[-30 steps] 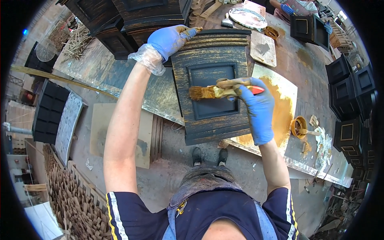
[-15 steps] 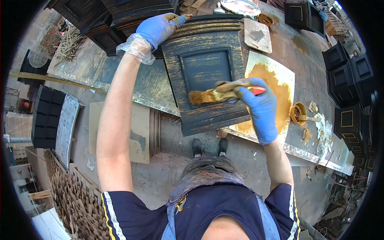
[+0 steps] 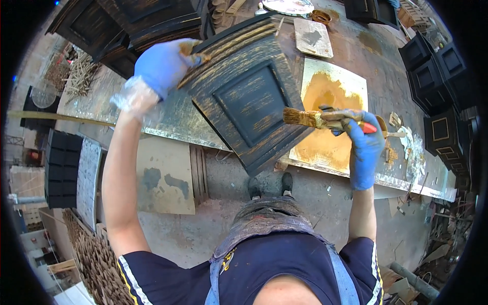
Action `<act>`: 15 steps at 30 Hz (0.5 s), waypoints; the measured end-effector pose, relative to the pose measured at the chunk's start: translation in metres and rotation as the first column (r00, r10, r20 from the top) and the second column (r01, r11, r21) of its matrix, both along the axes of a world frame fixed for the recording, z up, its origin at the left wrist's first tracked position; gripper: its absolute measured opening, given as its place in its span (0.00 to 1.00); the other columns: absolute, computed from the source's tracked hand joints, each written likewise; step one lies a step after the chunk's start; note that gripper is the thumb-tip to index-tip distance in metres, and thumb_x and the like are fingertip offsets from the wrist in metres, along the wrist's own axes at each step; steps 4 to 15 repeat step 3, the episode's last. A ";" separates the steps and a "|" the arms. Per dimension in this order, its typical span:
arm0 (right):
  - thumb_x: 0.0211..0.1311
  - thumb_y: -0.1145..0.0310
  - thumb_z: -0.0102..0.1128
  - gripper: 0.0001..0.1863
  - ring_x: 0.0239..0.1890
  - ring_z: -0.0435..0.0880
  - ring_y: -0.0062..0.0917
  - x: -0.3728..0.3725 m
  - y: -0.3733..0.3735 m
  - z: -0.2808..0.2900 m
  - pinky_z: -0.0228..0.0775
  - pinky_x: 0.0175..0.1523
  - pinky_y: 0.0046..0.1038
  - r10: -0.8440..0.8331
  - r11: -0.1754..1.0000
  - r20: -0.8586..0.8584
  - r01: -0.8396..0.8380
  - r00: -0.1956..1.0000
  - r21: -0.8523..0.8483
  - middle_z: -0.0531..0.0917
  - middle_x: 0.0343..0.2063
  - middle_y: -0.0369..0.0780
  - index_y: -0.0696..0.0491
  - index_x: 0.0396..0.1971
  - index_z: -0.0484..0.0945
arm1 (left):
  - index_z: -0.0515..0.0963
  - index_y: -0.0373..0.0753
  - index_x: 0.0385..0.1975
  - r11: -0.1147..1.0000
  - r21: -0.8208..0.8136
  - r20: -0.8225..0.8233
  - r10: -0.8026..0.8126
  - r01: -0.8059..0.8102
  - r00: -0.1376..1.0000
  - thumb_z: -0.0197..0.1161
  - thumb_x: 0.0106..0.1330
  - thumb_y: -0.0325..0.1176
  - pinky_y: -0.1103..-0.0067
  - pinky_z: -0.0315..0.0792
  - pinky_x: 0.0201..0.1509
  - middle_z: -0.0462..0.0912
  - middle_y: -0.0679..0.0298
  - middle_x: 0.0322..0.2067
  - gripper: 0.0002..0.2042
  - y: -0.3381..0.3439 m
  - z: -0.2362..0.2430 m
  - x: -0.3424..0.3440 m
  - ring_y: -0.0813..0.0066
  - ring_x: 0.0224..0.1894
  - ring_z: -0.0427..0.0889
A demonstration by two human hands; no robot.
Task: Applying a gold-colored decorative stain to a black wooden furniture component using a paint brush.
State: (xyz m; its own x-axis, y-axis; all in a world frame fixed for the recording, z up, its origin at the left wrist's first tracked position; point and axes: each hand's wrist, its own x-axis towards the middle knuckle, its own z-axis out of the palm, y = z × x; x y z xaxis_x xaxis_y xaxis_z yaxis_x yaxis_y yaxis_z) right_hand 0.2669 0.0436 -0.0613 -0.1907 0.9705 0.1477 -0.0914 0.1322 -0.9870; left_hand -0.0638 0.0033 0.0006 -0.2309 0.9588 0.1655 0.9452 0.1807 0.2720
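Note:
Tilted in front of me is a black panelled wooden piece [image 3: 254, 104] with ochre streaks on its raised edges and frame. At its upper left edge, my left hand [image 3: 165, 68], in a blue glove with a clear plastic cuff, grips it with stained fingers. My right hand [image 3: 365, 150], also gloved in blue, is closed round a paintbrush [image 3: 301, 117] with a red-tipped handle. The brown-stained bristles point left, close to the piece's right edge; whether they touch it I cannot tell. Below and right of the brush lies a white board [image 3: 360, 87] smeared with ochre paint.
On the workbench [image 3: 389, 63] are a pale board with a grey smear [image 3: 313, 38], a brown bowl [image 3: 321, 17] and crumpled plastic [image 3: 417, 155]. Black panelled pieces stand at upper left [image 3: 152, 20] and right [image 3: 442, 129]. Sheets of board [image 3: 165, 198] lean below the bench at left.
My left hand has moved left and down, and the panelled piece has turned and tilted with it. My right hand has drawn the brush rightward off the panel's middle.

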 end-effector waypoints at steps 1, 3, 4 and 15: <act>0.48 0.81 0.55 0.07 0.28 0.76 0.18 0.000 -0.007 0.000 0.69 0.34 0.18 0.008 1.000 -0.028 -0.007 1.000 0.015 0.77 0.27 0.38 0.60 0.31 0.73 | 0.72 0.42 0.43 0.999 -0.003 -0.044 0.038 -0.038 0.998 0.57 0.55 0.41 0.82 0.68 0.37 0.79 0.57 0.32 0.17 -0.005 0.002 0.004 0.70 0.34 0.78; 0.48 0.82 0.54 0.07 0.29 0.76 0.19 0.000 -0.015 -0.001 0.70 0.35 0.19 0.002 0.999 -0.065 0.001 0.998 0.033 0.77 0.28 0.40 0.61 0.30 0.73 | 0.72 0.41 0.43 0.998 -0.014 -0.032 0.056 -0.057 0.998 0.59 0.54 0.41 0.82 0.68 0.38 0.79 0.57 0.33 0.18 -0.006 0.007 0.016 0.69 0.34 0.78; 0.48 0.82 0.54 0.07 0.29 0.76 0.19 0.000 -0.015 -0.001 0.70 0.35 0.19 0.002 0.999 -0.065 0.001 0.998 0.033 0.77 0.28 0.40 0.61 0.30 0.73 | 0.72 0.41 0.43 0.998 -0.014 -0.032 0.056 -0.057 0.998 0.59 0.54 0.41 0.82 0.68 0.38 0.79 0.57 0.33 0.18 -0.006 0.007 0.016 0.69 0.34 0.78; 0.48 0.82 0.54 0.07 0.29 0.76 0.19 0.000 -0.015 -0.001 0.70 0.35 0.19 0.002 0.999 -0.065 0.001 0.998 0.033 0.77 0.28 0.40 0.61 0.30 0.73 | 0.72 0.41 0.43 0.998 -0.014 -0.032 0.056 -0.057 0.998 0.59 0.54 0.41 0.82 0.68 0.38 0.79 0.57 0.33 0.18 -0.006 0.007 0.016 0.69 0.34 0.78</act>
